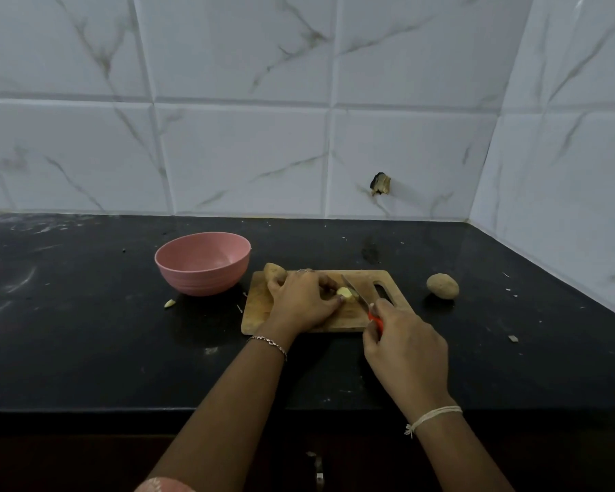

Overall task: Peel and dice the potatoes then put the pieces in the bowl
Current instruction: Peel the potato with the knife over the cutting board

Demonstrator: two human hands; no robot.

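Mid-frame on the cutting board (263,310), the left hand (299,303) pinches a peeled potato piece (344,292) while the right hand (405,353) grips the knife (355,292). The pink bowl (178,275), left of centre, looks empty; two unpeeled potatoes (442,286) wait.

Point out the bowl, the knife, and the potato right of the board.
bowl (201,280), head view, on its outer wall
knife (355,292), head view, middle of the blade
potato (442,286), head view, middle of its skin
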